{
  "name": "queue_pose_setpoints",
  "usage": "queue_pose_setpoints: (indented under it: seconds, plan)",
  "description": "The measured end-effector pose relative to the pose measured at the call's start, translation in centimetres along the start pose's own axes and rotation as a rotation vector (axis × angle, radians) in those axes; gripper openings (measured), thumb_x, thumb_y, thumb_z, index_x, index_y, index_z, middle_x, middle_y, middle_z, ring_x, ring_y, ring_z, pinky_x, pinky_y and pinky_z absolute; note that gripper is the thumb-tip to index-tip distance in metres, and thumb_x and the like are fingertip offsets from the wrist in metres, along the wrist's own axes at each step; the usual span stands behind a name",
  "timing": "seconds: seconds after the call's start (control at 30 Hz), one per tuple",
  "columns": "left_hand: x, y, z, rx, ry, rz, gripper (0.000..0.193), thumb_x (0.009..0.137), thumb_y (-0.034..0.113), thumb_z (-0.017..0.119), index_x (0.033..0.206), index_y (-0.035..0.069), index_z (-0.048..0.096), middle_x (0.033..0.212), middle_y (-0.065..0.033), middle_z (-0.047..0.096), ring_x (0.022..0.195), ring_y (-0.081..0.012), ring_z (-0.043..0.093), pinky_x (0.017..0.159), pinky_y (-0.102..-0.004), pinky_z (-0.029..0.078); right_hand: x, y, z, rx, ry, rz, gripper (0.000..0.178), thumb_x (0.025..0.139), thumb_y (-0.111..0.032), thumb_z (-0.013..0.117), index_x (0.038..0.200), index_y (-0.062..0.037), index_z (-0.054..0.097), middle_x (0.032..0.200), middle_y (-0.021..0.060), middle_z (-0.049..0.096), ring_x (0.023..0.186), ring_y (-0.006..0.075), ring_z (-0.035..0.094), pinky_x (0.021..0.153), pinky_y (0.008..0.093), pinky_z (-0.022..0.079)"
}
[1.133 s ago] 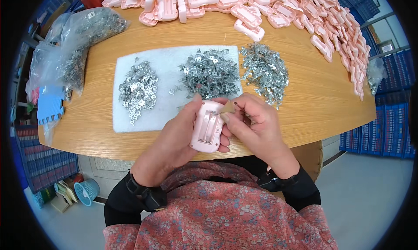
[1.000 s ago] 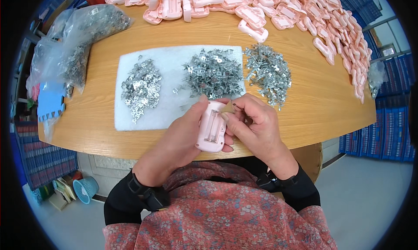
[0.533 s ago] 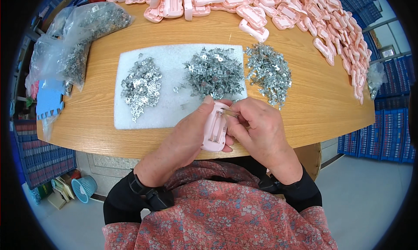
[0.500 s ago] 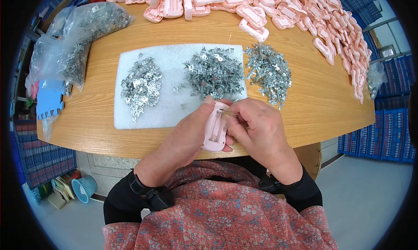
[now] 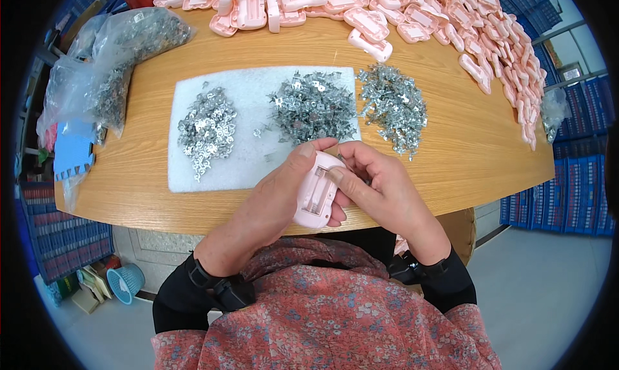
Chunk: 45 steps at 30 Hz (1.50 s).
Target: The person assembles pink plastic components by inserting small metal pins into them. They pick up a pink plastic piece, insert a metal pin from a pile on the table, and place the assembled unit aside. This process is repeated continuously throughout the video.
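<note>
My left hand (image 5: 274, 188) is closed around a pale pink plastic casing (image 5: 307, 210), its thumb along the upper left edge and fingertips showing below the right side. The casing has an open, battery-shaped compartment with metal contacts at both ends. My right hand (image 5: 390, 193) presses its thumb onto the casing's upper end, by the contact there. Its other fingers are curled round tweezers (image 5: 341, 156), which are mostly hidden; only a small tip shows. Just beyond my hands lies a heap of small springy metal contacts (image 5: 314, 109) on a white foam sheet (image 5: 251, 170).
Flat metal pieces (image 5: 207, 128) are heaped on the sheet's left; another metal heap (image 5: 394, 106) lies on the wooden table (image 5: 451, 144) to its right. Many pink casings (image 5: 367, 25) pile along the far and right edges. Plastic bags of metal parts (image 5: 109, 89) stand at left.
The tweezers have drawn back from the compartment's upper end, and my right thumb now presses there instead. The casing has shifted slightly left and down in my left hand.
</note>
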<state>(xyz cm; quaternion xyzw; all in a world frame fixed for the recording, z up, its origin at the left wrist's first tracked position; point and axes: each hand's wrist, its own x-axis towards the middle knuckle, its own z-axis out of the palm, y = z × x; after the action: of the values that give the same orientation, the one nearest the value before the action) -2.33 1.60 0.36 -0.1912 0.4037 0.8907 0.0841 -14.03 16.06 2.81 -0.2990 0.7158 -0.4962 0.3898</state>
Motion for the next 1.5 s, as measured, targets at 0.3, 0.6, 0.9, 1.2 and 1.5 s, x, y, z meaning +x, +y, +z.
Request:
queue_pose_setpoints:
  seconds: [0.3,0.6,0.9,1.2,1.5]
  plan:
    - [-1.1,0.6,-1.3,0.698,0.037,0.291,0.039,0.099,0.005,0.05,0.138,0.003,0.047,0.11,-0.0088,0.066,0.098,-0.0098,0.062,0.084,-0.0262,0.052,0.0,0.8,-0.9,0.046,-0.052,0.008,0.017,0.095,-0.016,0.067,0.099,-0.0008,0.06,0.079,-0.0048,0.055,0.071,0.002,0.046,0.062,0.0213,0.041]
    - [-1.4,1.4,-0.8,0.626,0.133,0.29,0.035,0.099,0.013,0.046,0.132,0.002,0.051,0.098,-0.0059,0.059,0.078,-0.0131,0.057,0.077,-0.0311,0.05,-0.4,-0.5,0.2,0.376,-0.008,0.015,0.021,0.095,-0.012,0.066,0.111,0.0009,0.06,0.076,-0.0063,0.052,0.069,0.0009,0.045,0.061,0.0191,0.04]
    - [-1.9,1.1,-2.5,-0.358,-0.157,0.018,0.042,0.101,0.032,0.046,0.132,0.004,0.049,0.085,-0.0007,0.043,0.071,-0.0133,0.044,0.068,-0.0323,0.041,1.1,0.6,1.2,0.172,0.025,-0.25,0.027,0.091,-0.007,0.07,0.116,-0.0031,0.06,0.071,-0.005,0.052,0.063,0.0017,0.046,0.058,0.02,0.04]
    - [-1.7,1.1,-2.2,-0.477,-0.164,-0.046,0.038,0.101,0.032,0.045,0.128,0.006,0.053,0.082,-0.0005,0.045,0.067,-0.0132,0.045,0.064,-0.0304,0.04,1.3,0.3,1.4,0.143,0.086,-0.299,0.025,0.09,-0.009,0.071,0.111,-0.0033,0.059,0.068,-0.0038,0.05,0.061,0.0033,0.046,0.056,0.0211,0.039]
    - [-1.8,1.2,-2.0,-0.508,-0.153,-0.034,0.035,0.102,0.033,0.045,0.125,0.007,0.053,0.083,-0.0005,0.046,0.067,-0.0129,0.045,0.062,-0.029,0.039,1.4,0.2,1.0,0.03,0.08,-0.314,0.02,0.09,-0.008,0.071,0.104,-0.0021,0.059,0.071,-0.0002,0.052,0.062,0.0047,0.047,0.056,0.0224,0.04]
